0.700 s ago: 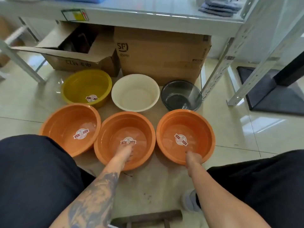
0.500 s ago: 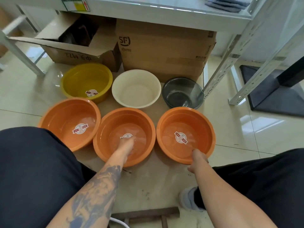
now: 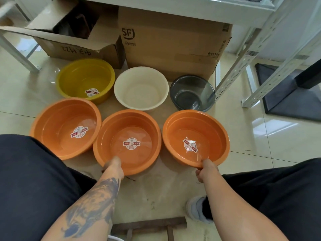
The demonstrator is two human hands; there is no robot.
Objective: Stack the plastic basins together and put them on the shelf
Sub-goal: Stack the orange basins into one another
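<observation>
Six basins sit apart on the tiled floor (image 3: 260, 136) in two rows before the shelf (image 3: 173, 13). The left hand (image 3: 113, 166) grips the near rim of the middle orange basin (image 3: 128, 122), fingers closed over it. The right hand (image 3: 206, 169) pinches the near rim of the right orange basin (image 3: 208, 124). The left orange basin (image 3: 57, 122) stands untouched. Behind are a yellow basin (image 3: 83, 75), a white basin (image 3: 140, 86) and a grey basin (image 3: 191, 89), near two cardboard boxes (image 3: 173, 46).
</observation>
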